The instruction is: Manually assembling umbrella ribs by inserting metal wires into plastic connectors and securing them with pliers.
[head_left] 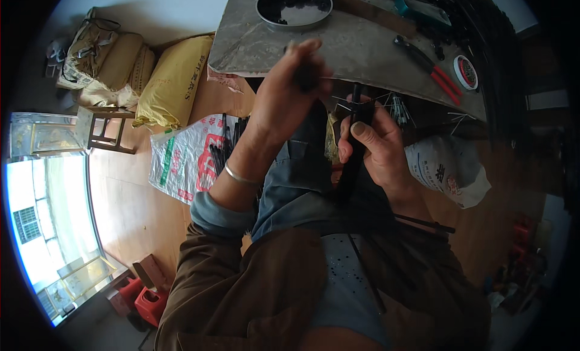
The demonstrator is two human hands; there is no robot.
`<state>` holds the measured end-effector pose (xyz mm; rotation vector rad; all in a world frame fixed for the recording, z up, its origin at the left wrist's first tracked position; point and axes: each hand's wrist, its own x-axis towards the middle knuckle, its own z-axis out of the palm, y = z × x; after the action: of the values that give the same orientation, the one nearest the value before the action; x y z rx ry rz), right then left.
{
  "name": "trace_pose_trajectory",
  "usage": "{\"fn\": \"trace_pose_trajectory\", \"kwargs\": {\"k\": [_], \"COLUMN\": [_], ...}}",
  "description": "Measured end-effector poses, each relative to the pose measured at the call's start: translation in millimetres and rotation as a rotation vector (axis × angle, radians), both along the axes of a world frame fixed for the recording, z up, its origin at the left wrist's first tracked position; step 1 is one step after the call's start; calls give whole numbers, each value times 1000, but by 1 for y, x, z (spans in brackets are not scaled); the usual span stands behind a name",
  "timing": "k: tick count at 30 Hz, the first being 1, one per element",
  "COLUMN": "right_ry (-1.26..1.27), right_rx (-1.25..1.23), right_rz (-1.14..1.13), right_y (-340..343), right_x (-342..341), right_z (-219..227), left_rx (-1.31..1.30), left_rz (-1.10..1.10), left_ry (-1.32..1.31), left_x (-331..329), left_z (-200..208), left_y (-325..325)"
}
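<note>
Ideally, the right hand (383,148), fingers closed around the long, straight black bar (350,177), should steady it (blurred left hand (289,79): grip I cannot tell).

My flat table (356,52) is dull grey, mottled with paler smears. On it, my shallow round metal tray (299,16) shows a silvery white bottom strewn with black, and my long-handled metal pliers (426,64) have a dark head and bright red grips. Just off the table's near edge, the long slim rod (349,177) I hold is plain black. Left of the table, the plump sack (175,82) is mustard yellow with dark lettering; nearer me, a flat plastic bag (187,156) is white, printed red and green.
</note>
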<state>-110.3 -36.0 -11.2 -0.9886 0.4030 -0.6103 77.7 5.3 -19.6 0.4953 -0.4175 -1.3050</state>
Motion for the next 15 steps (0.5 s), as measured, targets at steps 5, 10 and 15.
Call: {"fn": "trace_pose_trajectory", "kwargs": {"k": [5, 10, 15], "right_ry": [-4, 31, 23], "right_rx": [-57, -82, -82], "right_rz": [5, -34, -28], "right_y": [0, 2, 1], "right_x": [-5, -9, -14], "right_z": [1, 5, 2], "left_rx": [-27, 0, 10], "left_rz": [-288, -332, -245], "left_ry": [-202, -341, -469], "left_x": [-12, -19, -23], "left_z": [35, 28, 27], "left_y": [-24, -23, -27]}}
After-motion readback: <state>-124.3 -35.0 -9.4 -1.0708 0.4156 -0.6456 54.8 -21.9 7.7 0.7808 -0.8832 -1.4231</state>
